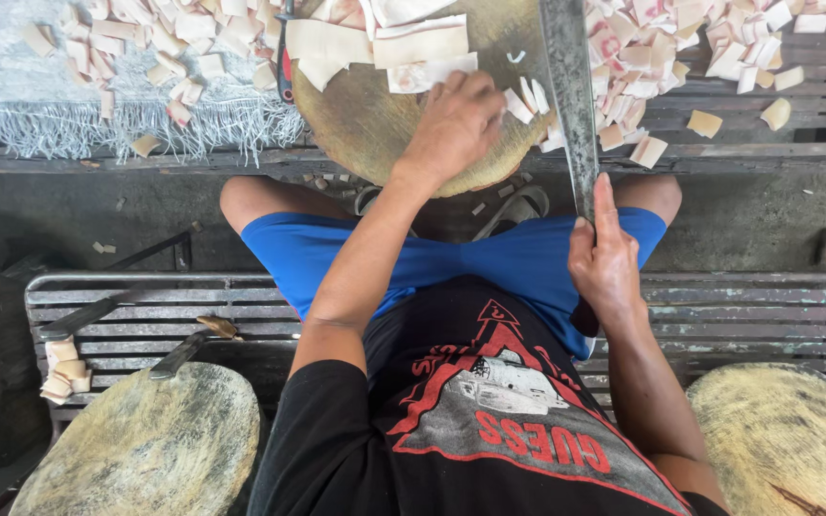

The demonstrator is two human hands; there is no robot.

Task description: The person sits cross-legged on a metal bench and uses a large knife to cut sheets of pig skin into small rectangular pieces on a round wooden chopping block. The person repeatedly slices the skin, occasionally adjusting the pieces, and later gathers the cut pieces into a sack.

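I sit on a slatted bench and look down at a round wooden chopping block (365, 124) before my knees. My left hand (453, 119) presses flat on pale strips of skin-like material (403, 43) lying on the block. My right hand (606, 258) grips the handle of a long heavy cleaver (571, 96), its blade running up over the block's right edge. Small cut slices (528, 100) lie between my left fingers and the blade.
Heaps of cut pale pieces (681, 38) cover the slatted platform at right and a grey fringed cloth (69, 96) at left. Two more round blocks (145, 444) (795, 440) stand beside me, the left one with a knife (184, 352). Another blade (83, 315) rests on the bench.
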